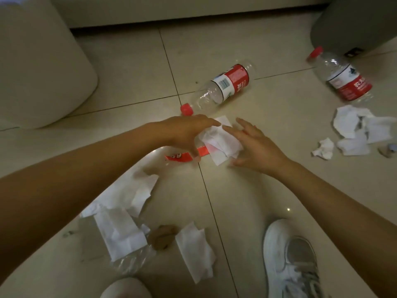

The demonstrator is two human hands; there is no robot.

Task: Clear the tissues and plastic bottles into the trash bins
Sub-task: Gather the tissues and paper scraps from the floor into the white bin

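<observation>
A crumpled white tissue [219,143] lies on the tiled floor over a red bottle label [178,156]. My left hand [184,134] hovers over the tissue's left edge with fingers spread. My right hand [255,147] touches its right side, fingers apart. An empty plastic bottle with a red cap [219,87] lies just beyond my hands. A second bottle [341,76] lies at the far right. More tissues lie at the right [361,130], at the lower left [120,211] and near my foot [195,250].
A grey trash bin [352,24] stands at the top right behind the second bottle. A cream sofa [36,65] fills the left and back. My white shoe [290,261] is at the lower right. A brown wad [162,236] and clear plastic [131,261] lie among the tissues.
</observation>
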